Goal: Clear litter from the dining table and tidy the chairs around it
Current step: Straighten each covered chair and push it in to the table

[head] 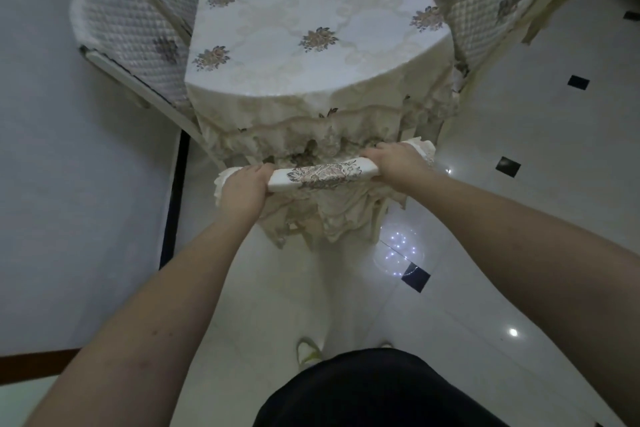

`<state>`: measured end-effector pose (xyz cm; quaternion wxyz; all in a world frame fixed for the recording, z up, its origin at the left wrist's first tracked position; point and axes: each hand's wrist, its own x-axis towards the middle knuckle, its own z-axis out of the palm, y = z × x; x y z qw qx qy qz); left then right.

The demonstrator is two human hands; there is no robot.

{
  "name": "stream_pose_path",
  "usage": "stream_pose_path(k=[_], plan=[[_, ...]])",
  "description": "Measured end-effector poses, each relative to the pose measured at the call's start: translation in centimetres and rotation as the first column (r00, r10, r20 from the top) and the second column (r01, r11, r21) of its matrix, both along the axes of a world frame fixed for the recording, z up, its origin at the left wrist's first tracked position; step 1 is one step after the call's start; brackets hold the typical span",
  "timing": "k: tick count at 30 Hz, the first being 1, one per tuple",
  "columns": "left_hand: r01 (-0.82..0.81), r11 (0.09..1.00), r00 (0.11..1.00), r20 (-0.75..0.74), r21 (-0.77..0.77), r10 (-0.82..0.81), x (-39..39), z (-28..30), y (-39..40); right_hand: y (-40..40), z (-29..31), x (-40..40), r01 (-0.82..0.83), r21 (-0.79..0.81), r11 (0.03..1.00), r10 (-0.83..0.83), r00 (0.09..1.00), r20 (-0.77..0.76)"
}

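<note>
the chair-tidying step is in hand: both hands hold the top rail of the near chair (320,173), which stands at the end of the surface (311,28) with its covered back just beside the hanging tablecloth. the left hand (244,185) and the right hand (398,163) each have their fingers curled round an end of the rail, gripping it. no litter shows on the cloth, so that part looks done. 2 chairs on the left (138,35) and 1 on the right (495,3) stand close to the surface. the next move likely calls for an even push with both hands, keeping the chair square and clear of the cloth's fringe.
</note>
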<state>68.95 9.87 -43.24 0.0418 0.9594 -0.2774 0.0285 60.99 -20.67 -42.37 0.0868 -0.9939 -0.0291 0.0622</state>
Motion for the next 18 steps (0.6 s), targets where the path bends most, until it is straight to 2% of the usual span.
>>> stream_pose_path(k=[6,13,18], plan=[[-0.066,0.991,0.998,-0.013,0.115,0.068,1.5,0.4,1.2,-1.0,0.4,0.3,-0.094,0.067,0.993,0.097,0.995,-0.038],[-0.052,0.998,0.998,-0.017,0.048,0.052,1.9,-0.3,1.2,-1.3,1.3,0.8,-0.111,0.075,0.991,0.119,0.987,-0.106],[-0.045,0.995,0.999,-0.013,0.089,0.047,2.2,-0.5,1.1,-1.5,1.8,0.7,-0.092,0.098,0.991,0.105,0.985,-0.138]])
